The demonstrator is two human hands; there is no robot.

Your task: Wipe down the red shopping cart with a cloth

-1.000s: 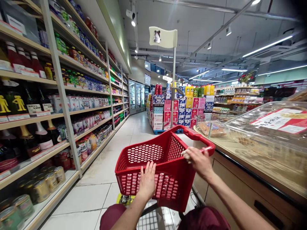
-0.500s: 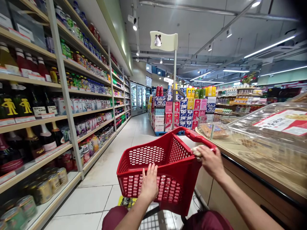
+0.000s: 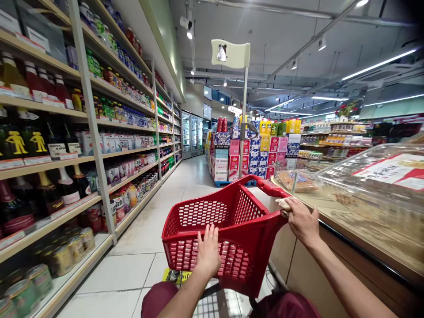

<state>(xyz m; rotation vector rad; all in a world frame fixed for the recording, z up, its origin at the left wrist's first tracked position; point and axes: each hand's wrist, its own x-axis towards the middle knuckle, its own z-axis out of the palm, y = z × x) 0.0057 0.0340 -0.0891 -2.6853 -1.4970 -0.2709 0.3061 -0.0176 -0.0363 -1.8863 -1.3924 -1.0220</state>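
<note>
A red shopping cart [image 3: 251,247] with a perforated basket stands sideways in front of me. My left hand [image 3: 208,251] lies flat against the basket's near side, its fingers stretched out over the rim. At the cart's right end, my right hand [image 3: 302,221] is closed on a crumpled whitish cloth [image 3: 283,204], pressed to the corner of the red handle [image 3: 273,189]. Part of the cloth is hidden under the fingers. A pole with a cream flag-shaped sign [image 3: 231,54] rises behind the handle.
Drink shelves [image 3: 122,154] line the left side. A counter with clear plastic food boxes [image 3: 374,176] runs close along my right arm. Stacked drink cartons [image 3: 238,161] stand ahead, and glass-door fridges [image 3: 192,132] are farther back. Tiled floor [image 3: 132,265] lies left of the cart.
My right hand with the cloth has slid to the right along the handle's end, uncovering more of the red corner. My left hand stays on the basket's side. The view has shifted slightly.
</note>
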